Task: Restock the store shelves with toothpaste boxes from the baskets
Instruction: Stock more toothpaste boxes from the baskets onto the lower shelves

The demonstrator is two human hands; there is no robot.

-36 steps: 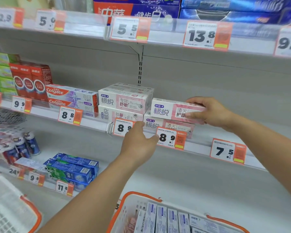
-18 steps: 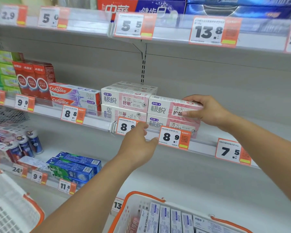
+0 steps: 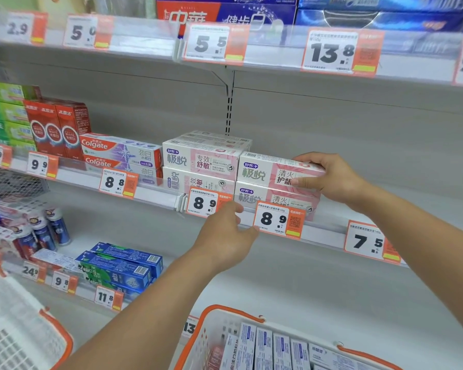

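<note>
My right hand [image 3: 332, 178] grips the right end of a pink-and-white toothpaste box [image 3: 262, 170], with the thumb on top and the fingers on its front. That box lies on a matching box [image 3: 275, 200] on the middle shelf, flush against a neighbouring pink stack [image 3: 201, 161]. My left hand [image 3: 225, 233] is at the shelf rail [image 3: 324, 231] between two 8.9 price tags, its fingertips by the lower box's left end; its back faces me. At the bottom, a white basket with an orange rim [image 3: 225, 312] holds several upright boxes [image 3: 265, 348].
Colgate boxes [image 3: 118, 153], red boxes [image 3: 55, 126] and green boxes stand on the left of the same shelf. The shelf to the right of my right hand is bare. A second basket [image 3: 24, 332] is at bottom left. The lower shelf holds blue-green boxes [image 3: 120, 265] and small cans.
My right hand has slid the upper box left until it sits square on the lower one, against the neighbouring stack. My left hand has stayed at the rail.
</note>
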